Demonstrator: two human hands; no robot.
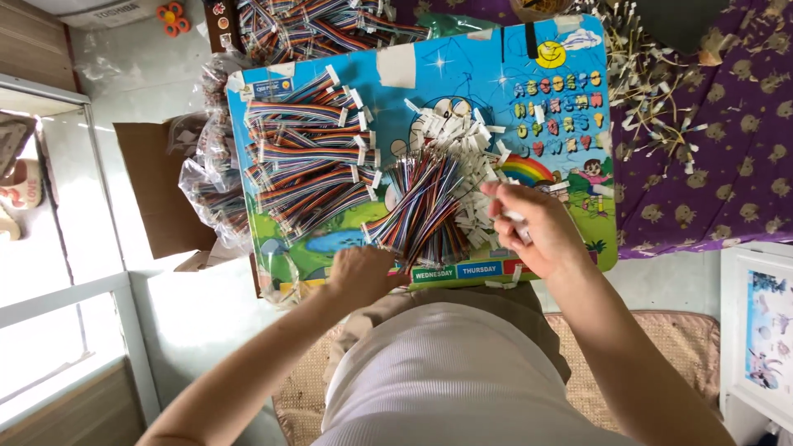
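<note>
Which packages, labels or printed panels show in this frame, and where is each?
Clear plastic bags: left of the board, holding multicoloured ribbon cables.
Printed board: centre, blue cartoon picture with coloured letters.
Small label: board's upper left corner, blue rectangle.
Brown cardboard: far left, flat sheet.
Picture panel: right edge, pale blue.

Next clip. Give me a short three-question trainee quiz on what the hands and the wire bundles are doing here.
1. True or false: the right hand holds a small white connector above the board.
2. Which lies nearest the left hand? A) the loose wire pile B) the orange toy C) the purple cloth
3. Fill in: the tidy stacked wire bundles lie on the board's ____ side in the picture.

Key:
1. True; its fingers pinch a white piece at the pile's right edge.
2. A; the hand rests at the board's near edge, just below the pile.
3. Left.
</note>
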